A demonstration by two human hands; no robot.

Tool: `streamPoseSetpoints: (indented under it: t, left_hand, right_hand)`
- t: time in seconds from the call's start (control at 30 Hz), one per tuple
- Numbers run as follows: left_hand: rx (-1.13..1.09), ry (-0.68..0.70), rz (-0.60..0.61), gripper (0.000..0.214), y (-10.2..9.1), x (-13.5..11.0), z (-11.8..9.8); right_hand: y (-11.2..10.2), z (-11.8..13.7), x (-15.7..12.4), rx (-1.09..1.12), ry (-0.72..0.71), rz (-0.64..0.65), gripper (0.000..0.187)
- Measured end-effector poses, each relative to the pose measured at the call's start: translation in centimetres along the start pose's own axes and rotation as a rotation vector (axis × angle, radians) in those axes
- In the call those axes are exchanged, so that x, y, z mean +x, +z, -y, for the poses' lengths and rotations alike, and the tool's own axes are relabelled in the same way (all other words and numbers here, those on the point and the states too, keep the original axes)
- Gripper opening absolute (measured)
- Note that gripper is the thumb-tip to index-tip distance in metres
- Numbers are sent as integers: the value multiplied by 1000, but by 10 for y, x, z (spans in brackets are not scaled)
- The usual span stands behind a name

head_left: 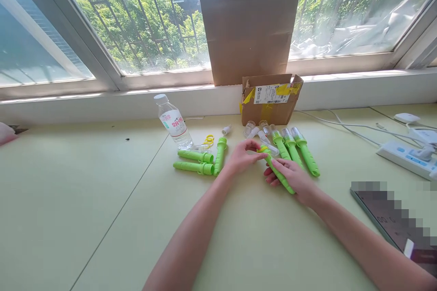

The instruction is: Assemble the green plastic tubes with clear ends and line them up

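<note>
My right hand (298,179) is wrapped around a ribbed green plastic handle (286,185), which slants with its threaded end up and to the left. At that end, the fingers of my left hand (243,157) pinch a thin yellow ring (262,149) lying around the neck. To the left lie several loose items: green handles with bare threads (193,167), yellow rings (209,140) and a small white part (226,130). Just beyond my hands are clear plastic caps (250,126) and more white parts (253,132). Right of them, several green handles (309,157) carry clear caps.
A water bottle (175,123) stands at the back left. Against the windowsill is an open cardboard box (268,109) with a label. On the right are a white power strip (406,157) with cables and a phone (382,218). A seam crosses the table (112,236).
</note>
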State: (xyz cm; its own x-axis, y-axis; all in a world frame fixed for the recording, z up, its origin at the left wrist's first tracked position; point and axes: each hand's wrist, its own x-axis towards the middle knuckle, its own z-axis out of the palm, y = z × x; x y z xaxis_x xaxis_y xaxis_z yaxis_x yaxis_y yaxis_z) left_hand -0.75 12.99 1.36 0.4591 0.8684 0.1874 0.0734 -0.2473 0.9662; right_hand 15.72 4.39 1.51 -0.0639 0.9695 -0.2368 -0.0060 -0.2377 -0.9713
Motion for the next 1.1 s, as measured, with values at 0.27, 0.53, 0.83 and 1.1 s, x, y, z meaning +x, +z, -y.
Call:
streamPoseSetpoints:
  t: [0.27,0.53,0.83,1.1]
  left_hand:
    - [-85,-47,37,42,2,0,-1]
    - [-69,-47,29,38,3,-1,-4]
    - [-43,-85,46,39,-1,0,2]
    - [-109,-36,82,41,2,-1,-4]
  right_hand:
    - [3,2,-1,-50,20,-13,38]
    - [3,5,-4,-9,17,-43,30]
    - [-7,-1,5,97,41,90,34]
    - [0,4,-2,-3,77,-52,33]
